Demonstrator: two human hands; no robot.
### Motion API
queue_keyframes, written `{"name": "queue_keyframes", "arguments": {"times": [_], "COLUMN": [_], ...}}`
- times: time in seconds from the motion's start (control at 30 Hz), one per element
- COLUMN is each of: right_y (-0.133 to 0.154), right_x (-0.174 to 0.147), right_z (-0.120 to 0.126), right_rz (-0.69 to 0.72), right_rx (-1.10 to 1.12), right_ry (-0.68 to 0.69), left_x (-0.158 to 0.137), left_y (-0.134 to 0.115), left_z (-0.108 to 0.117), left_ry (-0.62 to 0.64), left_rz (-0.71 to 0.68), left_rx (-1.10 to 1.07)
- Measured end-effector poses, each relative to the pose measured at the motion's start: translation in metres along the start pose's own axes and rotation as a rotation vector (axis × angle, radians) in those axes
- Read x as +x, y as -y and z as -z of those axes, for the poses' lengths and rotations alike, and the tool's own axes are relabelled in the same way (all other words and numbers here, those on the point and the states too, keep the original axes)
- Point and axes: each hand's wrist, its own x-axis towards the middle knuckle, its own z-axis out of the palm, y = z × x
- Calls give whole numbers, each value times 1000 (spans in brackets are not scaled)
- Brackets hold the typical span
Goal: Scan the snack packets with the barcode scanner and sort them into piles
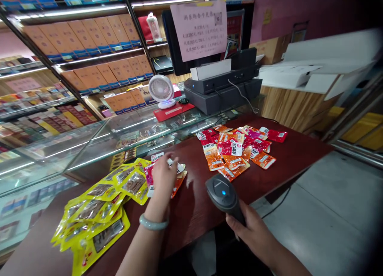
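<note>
My right hand [254, 232] is wrapped round the handle of a dark barcode scanner [223, 194], which shows a blue light on top. My left hand [164, 174], with a pale bangle on its wrist, is over a small group of red and orange snack packets [178, 185]. Its fingers look loosely curled and apart, slightly blurred, and the hand hides part of those packets. Left of it lies an overlapping pile of yellow snack packets [100, 206] with clear windows. A second heap of red and orange snack packets [231, 150] lies farther back to the right.
The dark red tabletop [196, 212] adjoins a glass display counter [98, 148]. On the glass stand a white fan [161, 89] and a black cash drawer [223, 95] with a monitor behind. Shelves of boxes [98, 32] line the back. A cable [278, 206] hangs at the right.
</note>
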Motion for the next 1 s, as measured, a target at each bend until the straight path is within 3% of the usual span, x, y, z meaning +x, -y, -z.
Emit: {"name": "queue_keyframes", "arguments": {"times": [0.13,0.3,0.43,0.67,0.77,0.9,0.93,1.0], "right_y": [-5,-12,-16,-3,12,24,25,24], "right_x": [-2,-6,-10,-3,6,13,14,23], "right_z": [7,15,20,16,10,1,-1,-6], "right_rz": [-42,-90,-110,-133,-165,-320,-360,-342], "right_rx": [-12,-27,-11,91,235,530,532,319], "right_ry": [-11,-68,-78,-72,-38,100,111,128], "left_x": [-6,-8,-5,-22,-30,-39,-42,-48], "left_y": [-61,-96,-93,-67,-53,-36,-33,-26], "left_z": [-52,-91,-90,-63,-62,-71,-74,-80], "left_ry": [322,382,442,505,500,498,501,513], "left_rz": [-118,-109,-50,93,123,168,181,208], "left_rx": [98,227,150,-220,-349,-539,-606,-757]}}
